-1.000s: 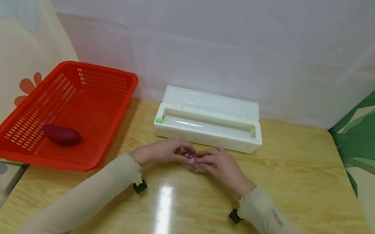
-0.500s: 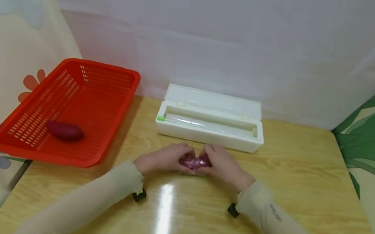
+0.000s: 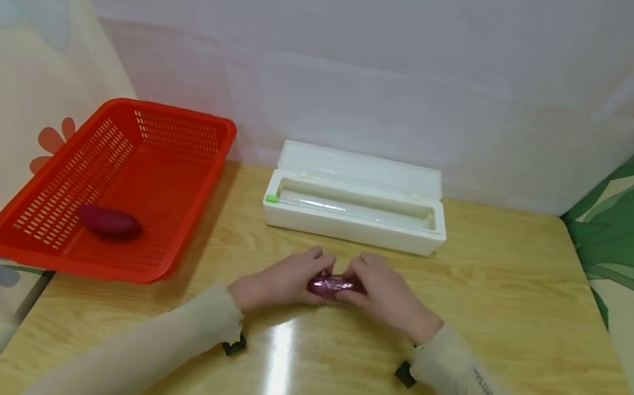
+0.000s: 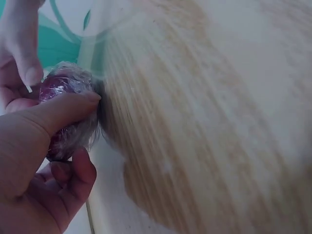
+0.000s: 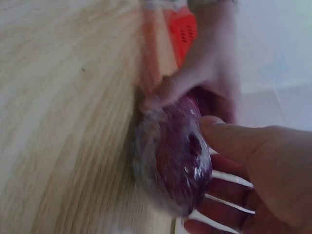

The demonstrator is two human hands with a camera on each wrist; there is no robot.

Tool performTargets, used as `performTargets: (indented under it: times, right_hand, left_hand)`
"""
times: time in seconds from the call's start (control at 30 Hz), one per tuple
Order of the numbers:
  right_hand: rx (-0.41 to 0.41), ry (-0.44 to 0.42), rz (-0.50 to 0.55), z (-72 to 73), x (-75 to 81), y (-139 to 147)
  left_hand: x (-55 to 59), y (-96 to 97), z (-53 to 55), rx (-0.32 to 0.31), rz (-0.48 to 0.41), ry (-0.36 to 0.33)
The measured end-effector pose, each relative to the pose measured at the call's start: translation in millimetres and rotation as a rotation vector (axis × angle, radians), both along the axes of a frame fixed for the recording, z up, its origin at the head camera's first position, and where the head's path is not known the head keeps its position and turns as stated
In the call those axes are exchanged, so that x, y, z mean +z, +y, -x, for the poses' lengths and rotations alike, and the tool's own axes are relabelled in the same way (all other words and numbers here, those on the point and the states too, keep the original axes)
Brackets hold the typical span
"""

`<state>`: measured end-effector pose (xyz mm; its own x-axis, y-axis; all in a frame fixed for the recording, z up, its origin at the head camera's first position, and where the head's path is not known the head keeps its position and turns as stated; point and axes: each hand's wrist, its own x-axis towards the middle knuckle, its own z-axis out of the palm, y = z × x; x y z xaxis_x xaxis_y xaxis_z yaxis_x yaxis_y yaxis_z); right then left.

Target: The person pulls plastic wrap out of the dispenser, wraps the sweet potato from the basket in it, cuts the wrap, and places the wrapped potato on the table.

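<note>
Currently, on my feed, left hand (image 3: 285, 280) and right hand (image 3: 394, 300) both grip a film-wrapped purple vegetable (image 3: 332, 286) just before the white box (image 3: 352, 231); left of that box, a red basket (image 3: 73, 264) holds an unwrapped purple one (image 3: 110, 224).

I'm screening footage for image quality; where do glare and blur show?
Head view: a bright glare streak on the table, glints on the wrapped purple item; left wrist view: hazy, the table's grain soft; right wrist view: the left hand blurred, white highlights on the wrapped purple item.
</note>
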<state>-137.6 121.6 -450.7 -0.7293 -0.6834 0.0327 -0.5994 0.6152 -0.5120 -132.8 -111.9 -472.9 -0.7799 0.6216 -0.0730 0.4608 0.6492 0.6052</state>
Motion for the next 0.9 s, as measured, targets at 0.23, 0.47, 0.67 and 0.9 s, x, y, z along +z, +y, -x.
performTargets:
  times: [0.23,0.47,0.67,0.9]
  right_hand:
    - [-0.036,-0.169,0.114,9.1,2.2,10.4]
    - [0.058,0.044,0.057,-3.2,3.6,12.9]
    - [0.076,-0.004,0.013,-10.1,9.3,16.1]
    - [0.01,-0.158,-0.045,-26.3,2.6,20.9]
  left_hand:
    - [3.3,1.8,-7.0,-0.019,-0.014,0.034]
    - [8.6,-4.1,-13.0,-0.033,-0.062,0.024]
    - [10.2,-5.0,-22.1,-0.032,-0.071,-0.017]
    - [4.1,-3.7,-41.5,-0.003,-0.044,-0.09]
